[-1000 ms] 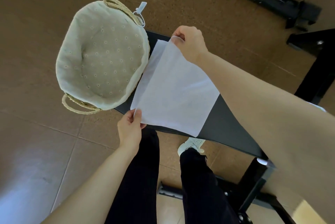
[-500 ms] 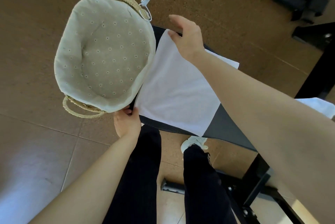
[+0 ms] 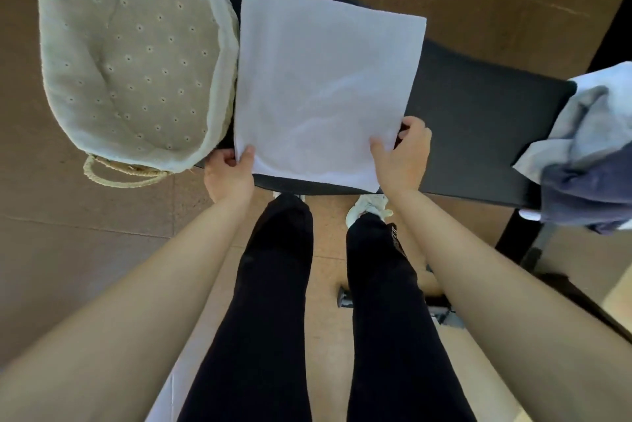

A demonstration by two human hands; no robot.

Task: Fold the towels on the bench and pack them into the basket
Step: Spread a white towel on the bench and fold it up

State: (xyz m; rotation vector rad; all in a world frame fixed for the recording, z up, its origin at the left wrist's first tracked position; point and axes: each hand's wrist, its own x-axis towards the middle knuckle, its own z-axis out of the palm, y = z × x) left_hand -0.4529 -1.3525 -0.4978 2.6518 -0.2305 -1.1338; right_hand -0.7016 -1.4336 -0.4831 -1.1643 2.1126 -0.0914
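Observation:
A white towel [image 3: 321,79] lies spread flat across the black bench [image 3: 478,120]. My left hand [image 3: 229,175] pinches its near left corner at the bench's front edge. At the near right corner my right hand [image 3: 400,154] grips the towel, thumb on top. A cloth-lined woven basket [image 3: 130,55] stands on the bench's left end, touching the towel's left edge, with nothing inside. A heap of more towels [image 3: 588,154], pale blue and dark navy, sits on the bench's right end.
Brown floor surrounds the bench. My legs in black trousers and white shoes [image 3: 367,208] stand right before the bench's front edge. Black bench feet [image 3: 444,312] lie on the floor at lower right.
The towel has been laid out flat on the bench. My right hand came from the far corner to the near right corner. The view has shifted to straight above.

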